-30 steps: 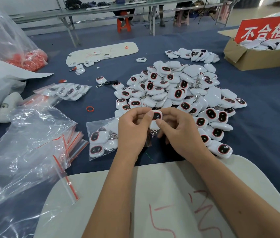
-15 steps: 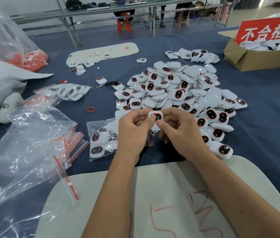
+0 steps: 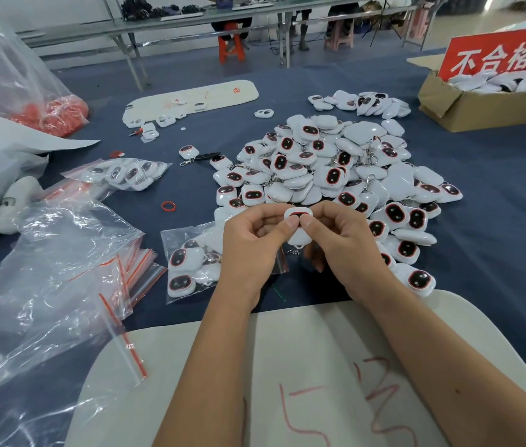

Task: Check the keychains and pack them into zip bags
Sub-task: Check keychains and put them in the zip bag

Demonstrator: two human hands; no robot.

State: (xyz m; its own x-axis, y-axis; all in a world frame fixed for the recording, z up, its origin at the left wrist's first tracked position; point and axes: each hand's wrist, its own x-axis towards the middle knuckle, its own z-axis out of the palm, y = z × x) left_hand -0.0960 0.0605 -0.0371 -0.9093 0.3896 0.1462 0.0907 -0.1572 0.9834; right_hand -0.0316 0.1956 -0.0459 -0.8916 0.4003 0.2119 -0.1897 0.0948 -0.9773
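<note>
The white keychain (image 3: 298, 225) has tipped since a second ago, its dark red-rimmed face now turned up and away from the camera; both hands have stayed on it above the blue tablecloth (image 3: 497, 175). The left hand (image 3: 252, 246) pinches its left edge between thumb and curled fingers; the right hand (image 3: 345, 243) pinches the right edge likewise, thumbs nearly touching; its metal clasp hangs below. Under the left hand lies a zip bag (image 3: 187, 262) partly filled with keychains; just beyond the hands spreads the loose pile of keychains (image 3: 326, 166). Empty zip bags (image 3: 139, 269) with red seals are stacked at left; a filled bag (image 3: 126, 172) lies farther back; a cardboard box (image 3: 481, 108) with a red sign (image 3: 503, 56) stands far right; a white board (image 3: 287, 366) lies under the forearms.
</note>
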